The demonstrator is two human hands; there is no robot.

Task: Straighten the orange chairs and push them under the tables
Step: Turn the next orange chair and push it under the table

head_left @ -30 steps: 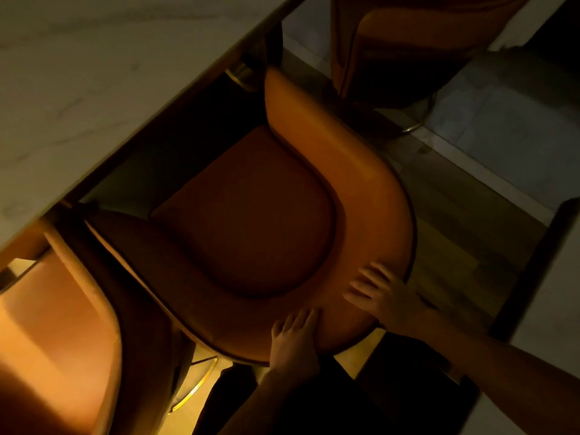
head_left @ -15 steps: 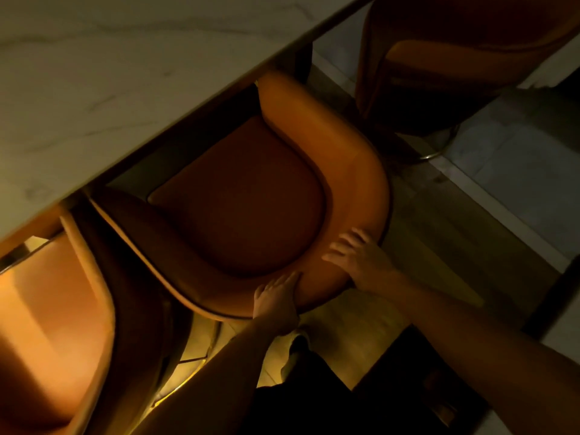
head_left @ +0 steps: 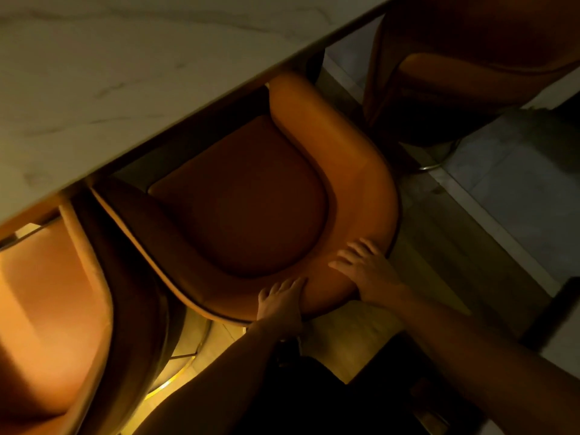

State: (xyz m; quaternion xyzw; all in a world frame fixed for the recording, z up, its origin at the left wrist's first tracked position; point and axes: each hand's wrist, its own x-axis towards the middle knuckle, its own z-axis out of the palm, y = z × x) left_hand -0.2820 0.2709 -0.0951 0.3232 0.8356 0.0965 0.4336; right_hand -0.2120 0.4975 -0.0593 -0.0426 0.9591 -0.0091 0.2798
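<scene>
An orange chair (head_left: 342, 152) with a curved padded back and a darker seat cushion stands in the middle of the head view, its front tucked under the pale marble table (head_left: 125, 73). My left hand (head_left: 281, 301) grips the top of the chair's backrest, fingers curled over the rim. My right hand (head_left: 365, 268) lies flat on the backrest a little to the right, fingers spread. Both arms are stretched out toward the chair.
A second orange chair (head_left: 47, 302) sits close at the left, partly under the same table. A third orange chair (head_left: 470, 67) stands at the upper right beside another table edge. Wooden and tiled floor (head_left: 518, 189) lies to the right. A dark table edge (head_left: 558, 309) runs at right.
The chair has slid further under the table, away from me. Both hands stayed on its backrest and my arms have extended.
</scene>
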